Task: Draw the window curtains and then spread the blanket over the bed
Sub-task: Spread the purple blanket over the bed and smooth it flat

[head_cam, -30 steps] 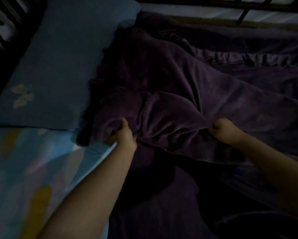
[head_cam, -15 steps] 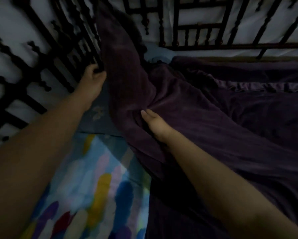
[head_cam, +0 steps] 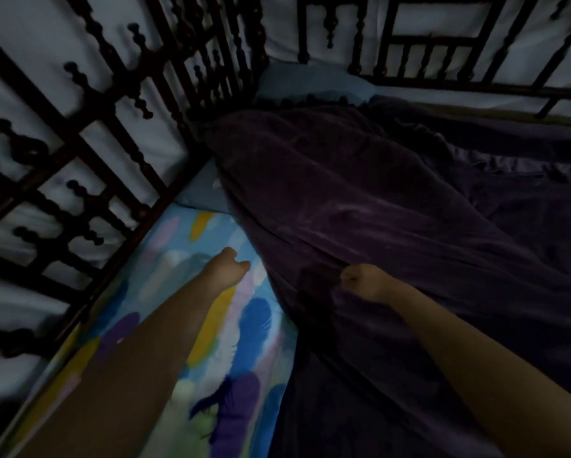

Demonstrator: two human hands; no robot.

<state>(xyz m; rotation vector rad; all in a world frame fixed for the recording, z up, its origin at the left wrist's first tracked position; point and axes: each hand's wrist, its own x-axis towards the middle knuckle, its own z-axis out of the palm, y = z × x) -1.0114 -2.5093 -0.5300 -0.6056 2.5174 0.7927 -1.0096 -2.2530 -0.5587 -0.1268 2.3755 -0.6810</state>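
Note:
The dark purple blanket (head_cam: 360, 200) lies across the bed, its top end over the blue pillow (head_cam: 310, 82) near the headboard corner. Its left edge runs diagonally beside the colourful feather-print sheet (head_cam: 244, 328). My right hand (head_cam: 360, 280) is a closed fist on the blanket, with folds gathered around it. My left hand (head_cam: 227, 267) has its fingers curled and hovers over the sheet, just left of the blanket's edge; I see nothing in it. The room is dim.
A dark wooden spindle bed frame (head_cam: 118, 133) runs along the left side and across the back (head_cam: 442, 61), with pale fabric behind it. A second purple ruffled cover (head_cam: 525, 173) lies rumpled at the right.
My left hand let go of the raised blanket end near the rails and pulled back over the sheet. The blanket now lies flat over the pillow. My right hand slid down and closed.

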